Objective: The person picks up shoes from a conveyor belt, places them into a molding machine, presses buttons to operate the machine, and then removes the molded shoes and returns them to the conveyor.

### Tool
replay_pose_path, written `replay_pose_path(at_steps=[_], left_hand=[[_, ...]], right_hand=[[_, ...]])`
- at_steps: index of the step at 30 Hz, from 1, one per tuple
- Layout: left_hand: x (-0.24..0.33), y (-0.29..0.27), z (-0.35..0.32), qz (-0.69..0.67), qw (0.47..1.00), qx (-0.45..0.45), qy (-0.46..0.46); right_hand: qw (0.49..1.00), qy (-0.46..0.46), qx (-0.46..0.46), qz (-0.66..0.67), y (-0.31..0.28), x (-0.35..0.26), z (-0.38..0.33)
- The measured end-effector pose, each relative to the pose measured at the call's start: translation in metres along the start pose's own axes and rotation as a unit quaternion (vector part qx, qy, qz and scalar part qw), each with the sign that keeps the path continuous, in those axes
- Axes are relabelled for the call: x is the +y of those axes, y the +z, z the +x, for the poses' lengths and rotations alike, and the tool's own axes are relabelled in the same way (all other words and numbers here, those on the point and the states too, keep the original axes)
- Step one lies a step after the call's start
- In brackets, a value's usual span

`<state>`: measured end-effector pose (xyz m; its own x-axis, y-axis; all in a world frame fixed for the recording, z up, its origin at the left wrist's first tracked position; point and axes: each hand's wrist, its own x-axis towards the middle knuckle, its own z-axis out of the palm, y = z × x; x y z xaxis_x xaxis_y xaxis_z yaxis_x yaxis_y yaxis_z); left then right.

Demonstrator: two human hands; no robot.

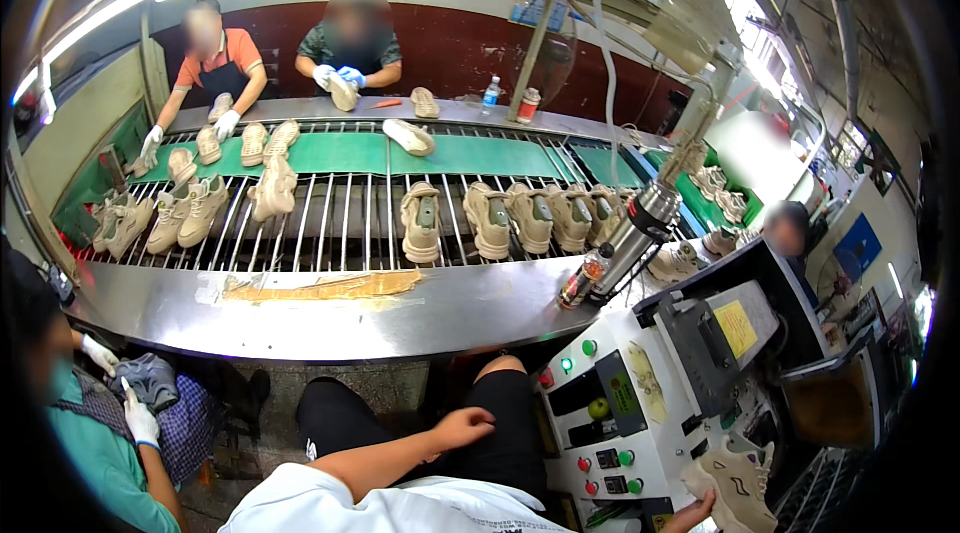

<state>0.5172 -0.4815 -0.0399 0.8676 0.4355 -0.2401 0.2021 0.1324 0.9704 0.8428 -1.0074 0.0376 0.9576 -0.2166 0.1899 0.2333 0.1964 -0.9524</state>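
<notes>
My left hand (462, 428) rests on my thigh, on the black shorts, with loosely spread fingers and nothing in it. At the lower right edge my right hand (692, 514) grips a beige sneaker (735, 478) by its heel end; only the fingers show. The sneaker sits in front of a white machine (640, 403) whose sloped control panel carries red and green buttons.
A steel counter edge (330, 318) runs ahead of my knees. Behind it a rod conveyor (340, 223) carries several beige shoes (420, 223). A bottle (583, 281) stands on the counter. Two people work across the line. A gloved person at left holds a grey shoe (150, 378).
</notes>
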Motion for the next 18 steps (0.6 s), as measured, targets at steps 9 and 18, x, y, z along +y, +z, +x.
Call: replay_pose_path(at_steps=[9,18], left_hand=[[0.118,0.010,0.026,-0.297,0.918,-0.157,0.209],[0.112,-0.166,-0.101,-0.209,0.821,0.496,0.189]], right_hand=[[0.840,0.205,-0.497,0.075,0.347,-0.050,-0.183],[0.447,0.238,-0.861,-0.055,0.504,-0.009,-0.344]])
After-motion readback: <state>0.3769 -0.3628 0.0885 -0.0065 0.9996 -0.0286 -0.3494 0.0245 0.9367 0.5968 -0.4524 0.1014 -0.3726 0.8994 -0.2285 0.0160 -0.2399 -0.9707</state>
